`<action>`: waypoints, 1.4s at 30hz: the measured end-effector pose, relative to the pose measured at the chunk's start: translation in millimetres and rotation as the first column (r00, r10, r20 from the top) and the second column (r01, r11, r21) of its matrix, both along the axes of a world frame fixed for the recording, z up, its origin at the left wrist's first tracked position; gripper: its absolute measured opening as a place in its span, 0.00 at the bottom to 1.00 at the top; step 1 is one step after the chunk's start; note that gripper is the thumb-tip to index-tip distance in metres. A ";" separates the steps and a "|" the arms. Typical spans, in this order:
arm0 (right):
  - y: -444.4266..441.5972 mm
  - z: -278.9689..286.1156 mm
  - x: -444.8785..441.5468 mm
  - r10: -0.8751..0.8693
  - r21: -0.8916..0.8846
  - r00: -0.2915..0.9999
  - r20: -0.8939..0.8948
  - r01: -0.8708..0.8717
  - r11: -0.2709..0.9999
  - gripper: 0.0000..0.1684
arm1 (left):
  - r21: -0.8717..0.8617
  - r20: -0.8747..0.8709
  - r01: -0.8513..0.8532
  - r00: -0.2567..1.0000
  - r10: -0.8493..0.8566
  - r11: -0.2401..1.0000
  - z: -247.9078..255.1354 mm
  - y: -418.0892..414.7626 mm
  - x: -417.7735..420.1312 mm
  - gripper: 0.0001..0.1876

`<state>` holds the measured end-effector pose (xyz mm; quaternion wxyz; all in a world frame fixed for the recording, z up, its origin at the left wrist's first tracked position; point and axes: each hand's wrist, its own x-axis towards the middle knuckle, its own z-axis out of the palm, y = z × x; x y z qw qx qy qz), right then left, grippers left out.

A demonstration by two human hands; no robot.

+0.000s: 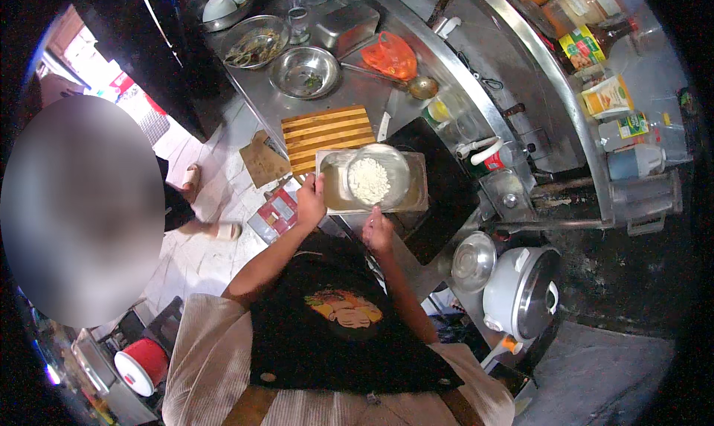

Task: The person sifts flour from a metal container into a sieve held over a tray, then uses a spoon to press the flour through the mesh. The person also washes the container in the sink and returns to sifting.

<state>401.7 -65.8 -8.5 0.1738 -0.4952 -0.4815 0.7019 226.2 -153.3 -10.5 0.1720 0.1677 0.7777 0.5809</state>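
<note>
My left hand [312, 200] grips the left end of a rectangular steel pan [418, 194]. A round metal bowl [399, 172] rests in or over this pan, with small white pieces of food [368, 181] inside. My right hand [379, 230] has its fingers closed on the near rim of the bowl. Just beyond the pan lies a striped wooden cutting board [329, 133]. A knife with a white handle [384, 126] is on the steel counter to the right of the board.
Farther back stand a steel bowl with green scraps [304, 71], a bowl of food scraps [256, 41], a ladle [422, 87] and an orange plastic bag [390, 56]. A white rice cooker [519, 292] stands at the right. Another person [184, 203] is at the left.
</note>
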 end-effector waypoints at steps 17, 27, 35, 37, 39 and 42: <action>9.1 -27.1 4.4 0.074 0.153 0.997 0.009 -0.075 0.985 0.31 | -0.006 -0.006 -0.075 0.997 0.075 0.997 13.7 2.6 5.9 0.19; 23.6 15.3 6.4 0.145 -0.006 0.989 0.024 -0.145 0.989 0.32 | 0.021 -0.023 -0.070 0.997 0.070 0.997 -4.1 4.8 1.7 0.22; 20.9 -2.6 12.4 0.050 -0.102 0.998 -0.042 -0.054 0.993 0.31 | 0.078 -0.029 -0.039 0.999 0.041 0.996 6.3 8.7 7.0 0.21; 16.8 -5.6 7.0 0.052 -0.086 0.998 -0.044 -0.055 0.995 0.31 | 0.087 -0.003 -0.068 0.998 0.069 0.994 -8.0 8.1 6.0 0.21; 9.8 -4.6 5.0 0.151 0.037 0.987 0.052 -0.153 0.988 0.31 | 0.074 -0.001 -0.058 0.998 0.058 0.996 -20.0 6.1 0.9 0.21; 12.4 0.7 8.0 0.052 -0.078 0.999 -0.006 -0.052 0.996 0.30 | 0.070 -0.018 -0.046 0.999 0.048 0.997 -8.5 5.4 7.2 0.21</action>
